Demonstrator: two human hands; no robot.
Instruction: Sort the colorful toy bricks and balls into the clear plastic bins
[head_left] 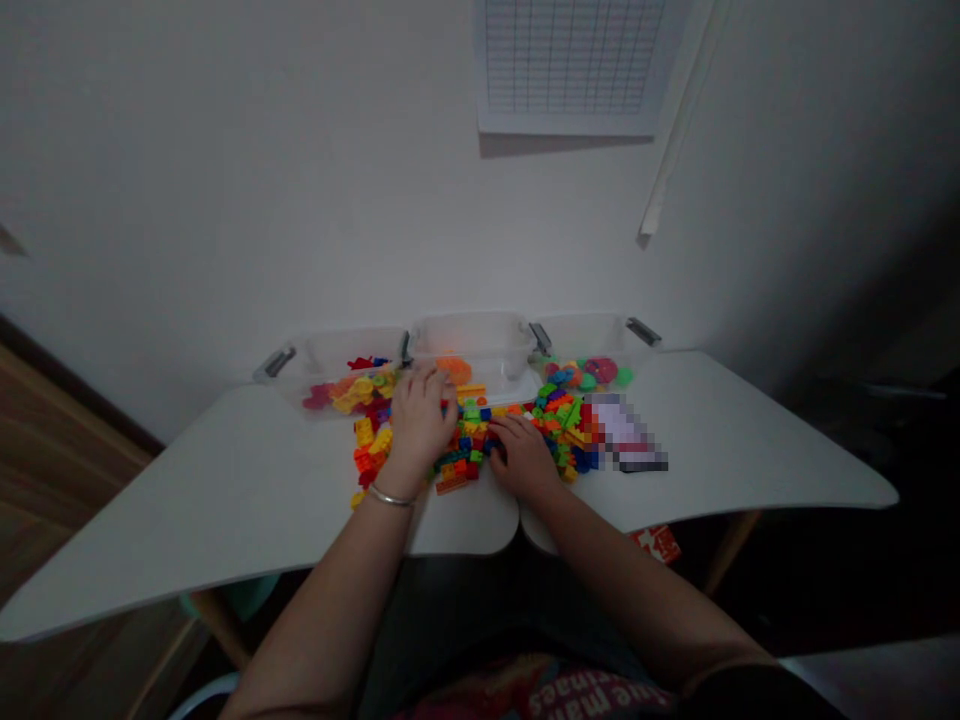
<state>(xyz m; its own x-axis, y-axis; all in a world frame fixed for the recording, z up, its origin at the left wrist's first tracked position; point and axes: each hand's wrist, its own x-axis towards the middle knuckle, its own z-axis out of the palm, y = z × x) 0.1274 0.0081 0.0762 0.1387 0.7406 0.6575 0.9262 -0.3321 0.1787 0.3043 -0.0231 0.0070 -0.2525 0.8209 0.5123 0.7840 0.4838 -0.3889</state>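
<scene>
Bricks [471, 413], small and bright, heaped loose on the middle of the white table [225, 480], just near of three clear bins [330, 358] along the far edge, with strays spilling left and right. Probably light, hard, slick plastic: stiff enough for a firm pinch, quick to skid and scatter under a shove. Best taken by opposite side walls, fingertips only, one piece at a time.

Now the left hand [420, 425], bracelet [390, 497] at the wrist: palm down on the left part of the heap, fingers [431, 385] loosely spread, tips touching bricks close by the middle bin. No telling of any grip beneath.

And the right hand [525, 455]: palm down too, nearer in, fingers [501, 432] curled leftward into the pile. Touching bricks for certain; pinching one or not, impossible to tell.
</scene>
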